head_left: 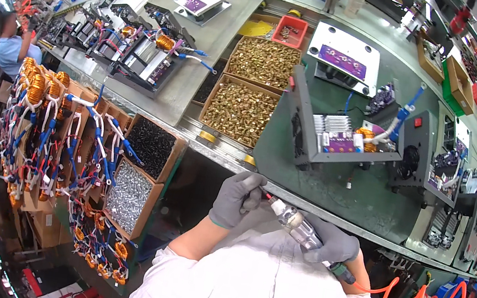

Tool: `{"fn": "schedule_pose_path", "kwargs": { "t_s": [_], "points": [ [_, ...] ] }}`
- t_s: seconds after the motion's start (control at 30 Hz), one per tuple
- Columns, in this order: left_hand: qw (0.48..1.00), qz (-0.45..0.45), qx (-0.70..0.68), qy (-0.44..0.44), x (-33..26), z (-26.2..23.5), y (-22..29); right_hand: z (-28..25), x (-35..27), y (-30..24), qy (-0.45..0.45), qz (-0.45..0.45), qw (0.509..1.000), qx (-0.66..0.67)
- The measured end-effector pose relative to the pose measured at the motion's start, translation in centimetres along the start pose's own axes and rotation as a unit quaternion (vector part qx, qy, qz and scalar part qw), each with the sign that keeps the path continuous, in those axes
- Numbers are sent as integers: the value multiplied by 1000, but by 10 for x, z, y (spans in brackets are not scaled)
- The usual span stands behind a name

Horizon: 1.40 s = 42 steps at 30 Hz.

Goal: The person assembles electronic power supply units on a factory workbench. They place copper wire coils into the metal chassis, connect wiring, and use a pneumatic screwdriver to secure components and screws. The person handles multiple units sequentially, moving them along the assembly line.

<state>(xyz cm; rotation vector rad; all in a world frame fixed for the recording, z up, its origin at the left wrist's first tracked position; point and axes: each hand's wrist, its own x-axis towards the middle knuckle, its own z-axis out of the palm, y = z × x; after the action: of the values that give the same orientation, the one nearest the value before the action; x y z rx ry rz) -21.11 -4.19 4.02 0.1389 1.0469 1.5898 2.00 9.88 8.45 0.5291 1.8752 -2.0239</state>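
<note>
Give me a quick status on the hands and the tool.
Left hand gloved, closed at the screwdriver's tip. Right hand gripping the air screwdriver, orange hose trailing. Open grey metal case on the green mat ahead, untouched.

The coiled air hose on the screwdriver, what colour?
Orange, the coiled hose trailing from the screwdriver; head view.

I note a long green-topped workbench [360,189] running corner to corner of the view, with a metal rail along its near edge. Beyond it, cardboard trays of brass screws [243,110]. To the bench's left, boxes of black [152,143] and silver screws [127,194] and racks of wired copper coils [43,123]. Far from the bench, upper right, shelving [471,77] under bright light.
</note>
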Motion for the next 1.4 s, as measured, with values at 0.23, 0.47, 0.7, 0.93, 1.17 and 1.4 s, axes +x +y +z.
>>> {"fn": "schedule_pose_path", "kwargs": {
  "t_s": [0.23,0.47,0.7,0.93,1.17,1.4],
  "points": [
    [998,7,65,15,-5,47,-34,8,-48,22,106,-13,991,-78],
    [984,-113,19,-132,-13,56,-30,16,-80,58,252,-126,927,249],
    [883,161,433,-87,14,146,44,16,-112,80,292,-150,893,307],
    [334,302,839,-305,232,144,66,20,-100,78,302,-172,890,296],
    [39,299,852,-428,255,159,56,21,-87,77,319,-172,880,306],
    [92,344,810,-466,262,149,63,21,-74,78,333,-211,867,306]
  ]
}}
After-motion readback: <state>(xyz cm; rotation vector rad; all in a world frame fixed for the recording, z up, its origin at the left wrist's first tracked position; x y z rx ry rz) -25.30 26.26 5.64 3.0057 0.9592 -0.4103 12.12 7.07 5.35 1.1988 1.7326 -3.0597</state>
